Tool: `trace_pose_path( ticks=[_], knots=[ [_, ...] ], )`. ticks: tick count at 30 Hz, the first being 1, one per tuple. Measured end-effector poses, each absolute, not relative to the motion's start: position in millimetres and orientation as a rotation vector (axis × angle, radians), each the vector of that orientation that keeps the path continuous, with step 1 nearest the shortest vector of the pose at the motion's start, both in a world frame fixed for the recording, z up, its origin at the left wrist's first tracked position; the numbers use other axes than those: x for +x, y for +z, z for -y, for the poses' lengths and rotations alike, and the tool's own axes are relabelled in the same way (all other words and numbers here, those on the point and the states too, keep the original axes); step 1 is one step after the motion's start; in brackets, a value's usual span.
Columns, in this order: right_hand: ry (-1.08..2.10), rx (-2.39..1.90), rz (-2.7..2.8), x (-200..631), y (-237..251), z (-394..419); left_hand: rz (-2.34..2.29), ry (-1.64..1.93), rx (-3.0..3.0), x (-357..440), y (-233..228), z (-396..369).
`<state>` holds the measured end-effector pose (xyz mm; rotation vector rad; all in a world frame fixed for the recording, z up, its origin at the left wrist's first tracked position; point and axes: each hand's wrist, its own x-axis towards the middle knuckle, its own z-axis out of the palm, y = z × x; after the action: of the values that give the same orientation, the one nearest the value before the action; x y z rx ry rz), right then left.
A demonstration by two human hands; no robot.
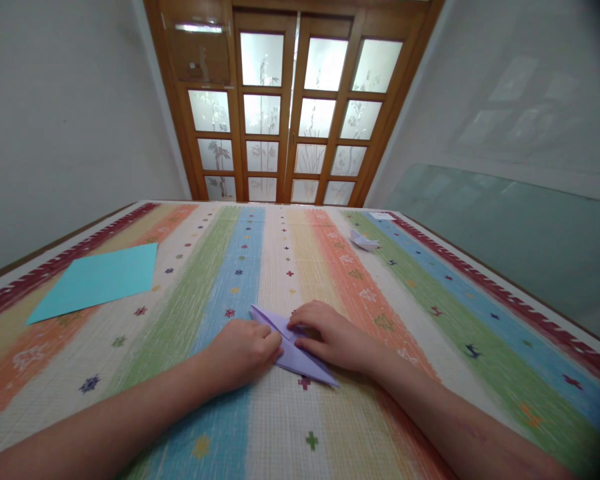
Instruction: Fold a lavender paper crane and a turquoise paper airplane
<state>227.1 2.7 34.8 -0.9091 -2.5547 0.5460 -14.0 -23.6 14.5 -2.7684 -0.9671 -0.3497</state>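
**Holding a folded purple paper between two hands**

Head view. For bearings, the folded purple paper is taken as the centre of a dial, with 12 o'clock towards the glazed doors. The paper lies on the cloth-covered bench, its long pointed form slanting from a tip at 10 o'clock to another at 4 o'clock. The left hand, at 9 o'clock, has its fingers curled in, thumb and forefinger pinching the paper's left margin. The right hand, at about 2 o'clock, is arched, thumb and forefinger parted, with their tips on the paper's upper face; its remaining fingers cannot be made out clearly.

A flat turquoise sheet lies well apart at 10 o'clock. Near 1 o'clock, also well apart, stands a small folded pale paper, with a white slip beyond it.

Handling (judged from appearance): the purple paper should be very light, pliant across single layers and stiffer along its creases. It would probably slide readily on the cloth and crumple or tear if pulled sharply. The doubled edges offer the best hold; the thin tips, the poorest.
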Motion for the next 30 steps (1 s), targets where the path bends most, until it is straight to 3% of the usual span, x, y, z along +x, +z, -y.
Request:
trace_pose_path(
  ticks=[14,30],
  knots=[
    [0.364,-0.938,2.648,232,41,6,0.967,-0.397,-2.967,-12,27,27],
    [0.523,-0.765,2.637,232,35,3,0.912,-0.319,-3.06,-15,26,27]
  ],
)
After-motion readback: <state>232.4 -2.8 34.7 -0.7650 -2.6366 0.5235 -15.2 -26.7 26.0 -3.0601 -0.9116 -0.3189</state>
